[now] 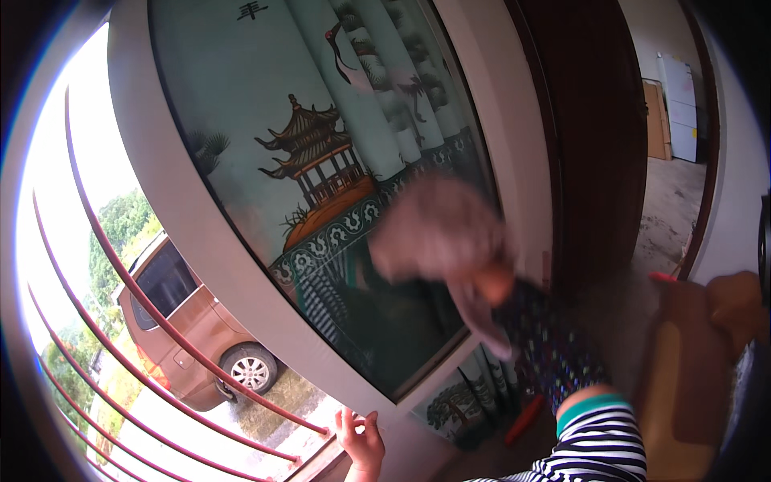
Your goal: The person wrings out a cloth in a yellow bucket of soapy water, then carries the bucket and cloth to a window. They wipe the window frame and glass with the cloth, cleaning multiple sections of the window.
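Note:
My right hand [493,284], smeared by motion, is closed on a pinkish cloth [434,229] in front of a painted glass panel [233,104]. The panel shows a pavilion, a crane and a patterned railing. Most of the fingers are hidden by the cloth, and whether it touches the glass I cannot tell. A dark speckled sleeve cover [558,345] and a striped cuff with a green band are on that arm. Low in the picture, my left hand [361,442] is raised beside the pale window frame [309,365], its fingers apart and nothing seen in them.
Red-brown window bars [173,333] curve across the left, with a brown van [189,321] parked outside. To the right stands a dark doorway frame [598,153] leading to a room with a white cabinet [681,108]. Brown and yellow furniture [683,377] sits at the lower right.

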`<control>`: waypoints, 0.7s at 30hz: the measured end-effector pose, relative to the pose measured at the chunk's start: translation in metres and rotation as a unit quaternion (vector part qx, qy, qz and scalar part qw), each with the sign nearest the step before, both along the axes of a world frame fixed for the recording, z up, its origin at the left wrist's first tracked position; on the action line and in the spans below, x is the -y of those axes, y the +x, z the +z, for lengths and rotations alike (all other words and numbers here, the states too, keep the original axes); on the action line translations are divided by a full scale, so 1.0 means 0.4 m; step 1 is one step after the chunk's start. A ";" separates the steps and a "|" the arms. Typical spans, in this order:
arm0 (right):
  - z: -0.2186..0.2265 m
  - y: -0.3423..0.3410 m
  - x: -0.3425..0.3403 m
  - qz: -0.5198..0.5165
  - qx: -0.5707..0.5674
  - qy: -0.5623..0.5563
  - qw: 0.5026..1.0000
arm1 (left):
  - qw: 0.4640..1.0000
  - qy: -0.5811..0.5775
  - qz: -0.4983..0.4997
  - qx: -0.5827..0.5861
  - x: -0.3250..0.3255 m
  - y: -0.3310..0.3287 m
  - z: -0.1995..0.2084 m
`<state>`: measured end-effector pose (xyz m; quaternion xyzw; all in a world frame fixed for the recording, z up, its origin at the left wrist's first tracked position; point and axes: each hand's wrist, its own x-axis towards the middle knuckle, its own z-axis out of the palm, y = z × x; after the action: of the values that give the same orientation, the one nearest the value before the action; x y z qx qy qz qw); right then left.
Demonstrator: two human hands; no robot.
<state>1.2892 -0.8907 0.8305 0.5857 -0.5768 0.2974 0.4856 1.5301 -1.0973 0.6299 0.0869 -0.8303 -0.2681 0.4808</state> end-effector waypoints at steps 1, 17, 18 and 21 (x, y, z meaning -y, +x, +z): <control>0.075 -0.066 0.058 0.027 -0.008 -0.047 0.998 | 0.999 0.029 0.027 0.037 0.005 0.031 -0.013; -0.304 -0.437 -0.054 -0.096 0.307 -0.175 0.931 | 0.998 0.064 -0.005 0.017 -0.056 -0.007 0.071; -0.371 -0.360 -0.029 -0.109 0.342 -0.142 0.922 | 0.998 0.062 0.000 0.025 -0.050 -0.001 0.071; -0.472 -0.177 0.013 -0.114 0.418 -0.209 0.877 | 0.999 0.045 -0.003 0.025 -0.046 0.009 0.081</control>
<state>1.2183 -0.8961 0.6415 0.2221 -0.7131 0.5711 0.3406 1.5337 -1.0790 0.6625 0.1127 -0.8295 -0.3046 0.4544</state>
